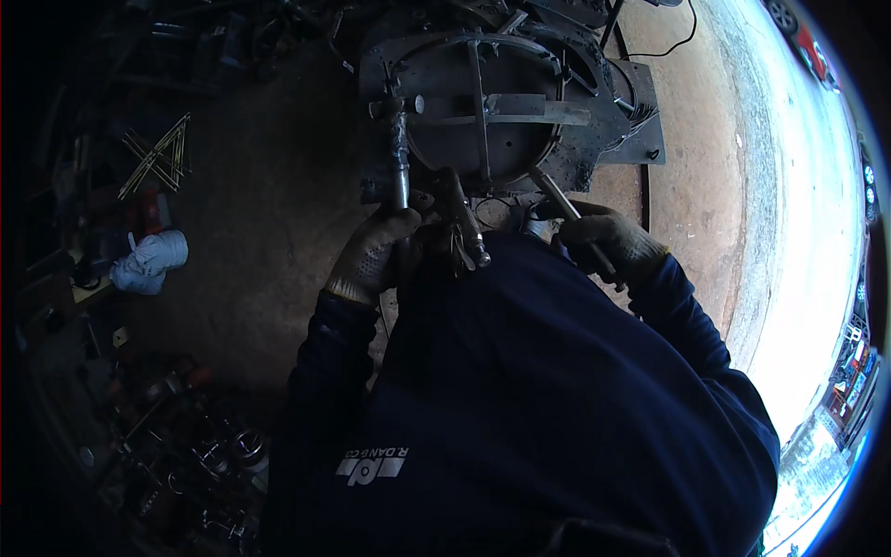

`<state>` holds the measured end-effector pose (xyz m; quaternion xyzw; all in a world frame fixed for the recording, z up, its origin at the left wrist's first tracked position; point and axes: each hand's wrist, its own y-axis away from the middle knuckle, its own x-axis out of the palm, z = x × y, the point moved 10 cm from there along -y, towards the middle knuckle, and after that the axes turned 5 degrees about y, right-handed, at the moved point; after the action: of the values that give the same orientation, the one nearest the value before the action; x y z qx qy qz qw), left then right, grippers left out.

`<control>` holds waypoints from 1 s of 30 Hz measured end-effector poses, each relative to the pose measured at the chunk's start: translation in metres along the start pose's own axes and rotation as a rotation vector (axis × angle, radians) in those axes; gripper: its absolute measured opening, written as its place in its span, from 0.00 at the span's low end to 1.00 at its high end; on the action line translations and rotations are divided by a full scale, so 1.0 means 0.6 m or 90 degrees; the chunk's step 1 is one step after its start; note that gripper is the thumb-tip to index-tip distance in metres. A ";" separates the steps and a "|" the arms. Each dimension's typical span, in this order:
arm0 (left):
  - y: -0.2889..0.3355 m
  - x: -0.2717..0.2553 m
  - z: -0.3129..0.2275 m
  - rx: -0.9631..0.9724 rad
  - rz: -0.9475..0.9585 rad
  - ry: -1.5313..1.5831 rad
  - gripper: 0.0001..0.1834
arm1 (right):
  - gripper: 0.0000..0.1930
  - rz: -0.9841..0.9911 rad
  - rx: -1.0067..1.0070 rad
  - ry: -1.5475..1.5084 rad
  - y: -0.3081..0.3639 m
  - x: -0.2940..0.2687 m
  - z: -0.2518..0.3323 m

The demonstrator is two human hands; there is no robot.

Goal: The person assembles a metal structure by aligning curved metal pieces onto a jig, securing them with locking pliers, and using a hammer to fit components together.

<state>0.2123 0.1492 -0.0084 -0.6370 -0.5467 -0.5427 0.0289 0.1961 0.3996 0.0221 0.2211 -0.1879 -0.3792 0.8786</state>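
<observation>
Both my hands wear worn work gloves. My left hand (371,252) grips the lower end of an upright metal clamp handle (399,162) at the left front of a dark steel worktable (617,121). A round metal ring frame with crossbars (483,102) lies on that table. My right hand (608,239) is closed around a thin metal rod (555,195) that slants up to the ring's front edge. A second metal tool, like locking pliers (466,223), hangs between my hands near my chest. My dark blue sleeves and torso fill the lower view.
A bundle of thin yellowish rods (158,160) lies on the dirt floor at left. A whitish cloth bundle (148,260) sits left of me. Scrap metal parts (186,446) clutter the lower left. A black cable (668,46) runs behind the table. Bright pavement lies right.
</observation>
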 end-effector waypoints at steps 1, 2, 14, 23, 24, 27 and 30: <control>-0.001 0.002 0.004 -0.013 0.016 0.002 0.19 | 0.29 0.003 0.025 -0.090 0.004 0.006 -0.002; -0.002 0.004 0.005 -0.025 0.033 0.004 0.19 | 0.31 0.002 0.048 -0.179 0.006 0.010 -0.002; -0.012 0.020 0.015 -0.012 0.033 -0.071 0.27 | 0.39 -0.033 0.089 0.159 -0.114 0.082 0.082; 0.035 0.020 -0.021 0.012 0.004 -0.233 0.36 | 0.32 -0.072 0.084 0.316 -0.131 0.074 0.083; 0.057 0.022 -0.045 0.023 -0.027 -0.277 0.36 | 0.31 -0.077 0.097 0.332 -0.127 0.070 0.083; 0.087 -0.054 -0.125 0.056 -0.191 -0.366 0.34 | 0.31 -0.077 0.093 0.377 -0.127 0.069 0.066; 0.061 -0.051 -0.254 0.224 -0.263 -0.569 0.26 | 0.31 -0.069 0.076 0.374 -0.137 0.072 0.073</control>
<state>0.1439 0.0179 0.0521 -0.6705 -0.7032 -0.1121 -0.2083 0.1540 0.3060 0.0221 0.3820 0.0642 -0.3339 0.8593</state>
